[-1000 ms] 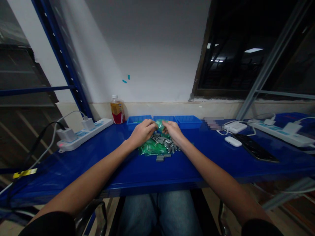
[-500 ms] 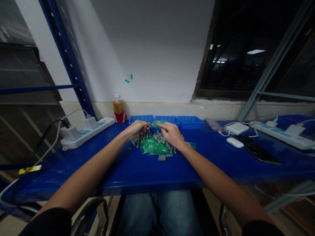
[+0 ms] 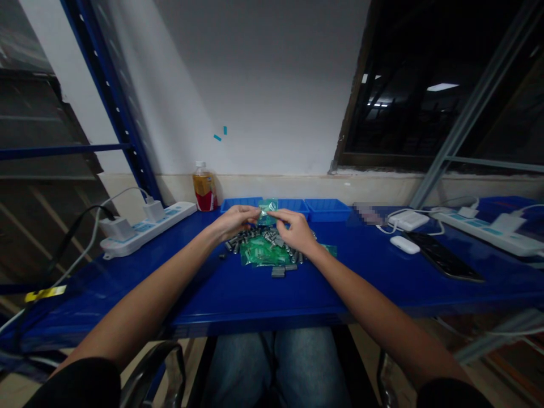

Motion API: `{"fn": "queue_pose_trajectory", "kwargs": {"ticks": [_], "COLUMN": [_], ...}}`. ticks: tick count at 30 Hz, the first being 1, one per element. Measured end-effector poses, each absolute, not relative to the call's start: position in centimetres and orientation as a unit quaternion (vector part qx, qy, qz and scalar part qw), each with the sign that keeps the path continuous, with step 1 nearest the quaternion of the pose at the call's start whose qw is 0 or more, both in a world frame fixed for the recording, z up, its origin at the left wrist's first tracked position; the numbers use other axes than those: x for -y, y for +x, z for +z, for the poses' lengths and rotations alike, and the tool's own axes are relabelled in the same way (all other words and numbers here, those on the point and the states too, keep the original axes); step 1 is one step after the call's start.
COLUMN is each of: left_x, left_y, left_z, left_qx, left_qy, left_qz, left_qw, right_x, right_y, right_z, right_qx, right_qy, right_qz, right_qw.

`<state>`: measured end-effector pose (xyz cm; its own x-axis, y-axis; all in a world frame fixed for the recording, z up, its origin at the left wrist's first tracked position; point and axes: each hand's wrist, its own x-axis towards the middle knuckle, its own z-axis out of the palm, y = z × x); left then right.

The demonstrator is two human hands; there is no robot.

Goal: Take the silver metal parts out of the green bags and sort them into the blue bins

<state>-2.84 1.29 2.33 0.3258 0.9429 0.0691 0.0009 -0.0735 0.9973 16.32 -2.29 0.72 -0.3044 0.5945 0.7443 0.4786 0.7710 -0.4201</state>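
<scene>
Between my two hands a small green plastic bag [image 3: 268, 206] is held up above the table. My left hand [image 3: 237, 221] pinches its left edge between thumb and fingers. On the opposite side my right hand [image 3: 296, 228] grips the bag's right edge, forefinger stretched along it. Beneath them lies a heap of grey metal cylinders [image 3: 278, 241], partly hidden by my right hand. More green plastic bags [image 3: 263, 254] lie on the front of the heap. A few grey metal pieces [image 3: 278, 272] rest just before it.
Behind the heap stand blue trays [image 3: 329, 210]. A drink bottle [image 3: 204, 187] and a white power strip [image 3: 148, 229] are at left. To the right are a white earphone case [image 3: 405, 245], a black phone [image 3: 444, 256] and another power strip [image 3: 493, 233] on the blue table [image 3: 238, 294].
The small green bag now stands more upright and shows more of its face between my fingers. Both hands stay near the same place, and the view has shifted slightly.
</scene>
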Motion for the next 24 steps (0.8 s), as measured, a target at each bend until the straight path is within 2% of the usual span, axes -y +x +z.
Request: {"fn": "queue_pose_trajectory", "kwargs": {"ticks": [3,6,13,19,24], "left_x": [-1.8,-2.8,-4.5,-3.9,-3.3], "left_y": [-3.2,-4.2,-6.6,-5.6,-4.6], "left_z": [2.5,2.6,2.4,3.1,2.4], "left_qx": [-0.388,-0.41,-0.44,-0.423,-0.425], "left_qy": [0.602,0.555,0.429,0.388,0.469], "left_qz": [0.45,0.523,0.63,0.617,0.583], "left_qw": [0.533,0.5,0.475,0.538,0.508], "right_x": [2.2,1.9,3.7,5.2,5.3], "right_y": [16.3,16.4,15.9,15.6,15.9], "right_z": [0.6,0.3,0.9,1.8,2.0], "right_qx": [0.82,0.838,0.906,0.941,0.943], "right_qy": [-0.331,-0.341,-0.315,-0.304,-0.304], "right_qz": [0.058,0.05,0.048,0.044,0.035], "right_qw": [0.463,0.423,0.279,0.144,0.133]}}
